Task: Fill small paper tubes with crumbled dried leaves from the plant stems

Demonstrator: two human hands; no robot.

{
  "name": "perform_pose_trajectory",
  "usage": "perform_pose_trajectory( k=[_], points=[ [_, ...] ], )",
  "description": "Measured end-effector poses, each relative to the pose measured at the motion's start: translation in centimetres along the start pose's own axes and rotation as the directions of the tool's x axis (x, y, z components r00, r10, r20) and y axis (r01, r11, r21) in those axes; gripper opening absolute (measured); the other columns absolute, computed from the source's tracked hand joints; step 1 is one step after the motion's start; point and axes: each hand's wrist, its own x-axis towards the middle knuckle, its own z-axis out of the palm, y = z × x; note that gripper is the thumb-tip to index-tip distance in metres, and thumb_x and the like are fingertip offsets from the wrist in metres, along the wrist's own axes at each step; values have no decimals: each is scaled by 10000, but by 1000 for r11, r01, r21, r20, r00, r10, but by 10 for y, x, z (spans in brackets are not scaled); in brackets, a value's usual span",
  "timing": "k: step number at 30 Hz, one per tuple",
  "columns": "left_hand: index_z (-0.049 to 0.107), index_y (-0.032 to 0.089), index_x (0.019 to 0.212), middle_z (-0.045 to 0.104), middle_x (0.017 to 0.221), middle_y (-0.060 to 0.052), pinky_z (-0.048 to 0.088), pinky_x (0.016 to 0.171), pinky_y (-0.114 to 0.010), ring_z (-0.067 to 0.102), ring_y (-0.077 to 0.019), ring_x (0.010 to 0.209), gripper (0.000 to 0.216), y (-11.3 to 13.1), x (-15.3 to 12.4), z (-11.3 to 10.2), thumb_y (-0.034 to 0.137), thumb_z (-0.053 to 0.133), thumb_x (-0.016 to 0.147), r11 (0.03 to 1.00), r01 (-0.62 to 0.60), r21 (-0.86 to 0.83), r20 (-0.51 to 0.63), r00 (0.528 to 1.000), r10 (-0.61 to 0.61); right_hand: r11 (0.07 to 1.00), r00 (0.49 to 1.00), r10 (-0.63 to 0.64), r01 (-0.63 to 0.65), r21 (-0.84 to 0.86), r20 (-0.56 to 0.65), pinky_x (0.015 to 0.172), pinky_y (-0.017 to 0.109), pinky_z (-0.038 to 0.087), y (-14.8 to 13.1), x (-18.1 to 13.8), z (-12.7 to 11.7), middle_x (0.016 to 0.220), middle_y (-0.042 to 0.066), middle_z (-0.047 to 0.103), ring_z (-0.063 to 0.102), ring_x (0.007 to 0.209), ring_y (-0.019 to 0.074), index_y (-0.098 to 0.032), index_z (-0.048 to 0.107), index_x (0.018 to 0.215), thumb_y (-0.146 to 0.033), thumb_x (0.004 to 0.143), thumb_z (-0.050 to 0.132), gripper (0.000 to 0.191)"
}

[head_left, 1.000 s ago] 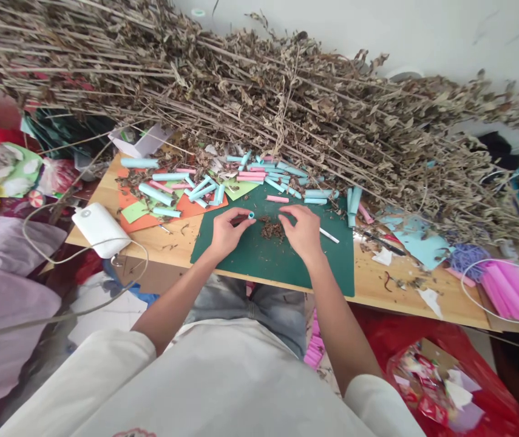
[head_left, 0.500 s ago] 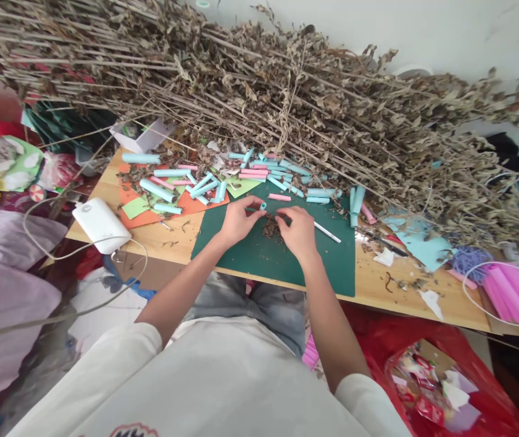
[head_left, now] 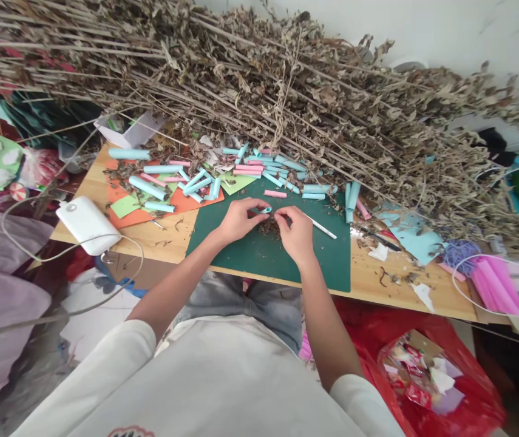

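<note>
My left hand (head_left: 240,222) pinches a short light-blue paper tube (head_left: 266,210) between thumb and fingers, its open end turned towards my right hand. Close by on the right, my right hand (head_left: 296,232) has thumb and fingertips pressed together near that opening. What it pinches, if anything, is too small to make out. Below both hands, a small heap of crumbled dry leaves (head_left: 269,228) lies on the green mat (head_left: 241,256), partly covered by my fingers. A pink paper tube (head_left: 275,194) lies just beyond them, and a thin white stick (head_left: 322,227) rests right of my right hand.
Long bundles of dried stalks (head_left: 223,79) span the back. Several blue tubes (head_left: 147,188) and coloured paper sheets (head_left: 127,206) cover the table's left and rear. A white power bank (head_left: 88,226) with a cable sits front left. A red bag (head_left: 473,388) stands below right.
The blue tube has tipped from nearly upright to leaning right, its opening now facing my right hand. My hands stay close together. The whole view has shifted slightly.
</note>
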Motion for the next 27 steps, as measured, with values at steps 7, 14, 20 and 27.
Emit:
perform_pose_trajectory(
  k=[7,14,20,27],
  points=[
    [707,170,940,705,922,-52,497,677,-254,632,-152,757,199,-7,-2,2,324,664,821,1000,12,14,13,1000,-12,985,991,125,-119,126,-43,724,302,475,-3,-3,8,814,31,675,607,742,180,-205,625,859,-327,900,497,182],
    [695,158,924,716,920,-54,510,732,-262,652,-174,846,242,-1,0,0,361,712,794,987,49,-154,4,999,-49,960,979,197,-182,214,-54,709,297,488,-3,-7,9,779,24,684,614,701,177,-205,636,863,-356,886,523,190],
    [691,147,927,706,907,-53,510,709,-256,640,-155,795,281,-4,0,0,399,701,802,988,44,-147,28,999,-41,951,980,192,-175,255,-45,693,284,485,-7,-8,13,771,16,689,612,684,161,-197,658,859,-356,873,559,188],
    [671,139,890,683,871,-44,497,673,-220,626,-141,792,254,-3,1,-2,380,695,813,990,31,-139,-18,999,-34,883,947,270,-172,437,-173,707,285,516,-2,-9,11,760,12,687,638,711,158,-194,656,826,-369,836,618,180]
  ],
)
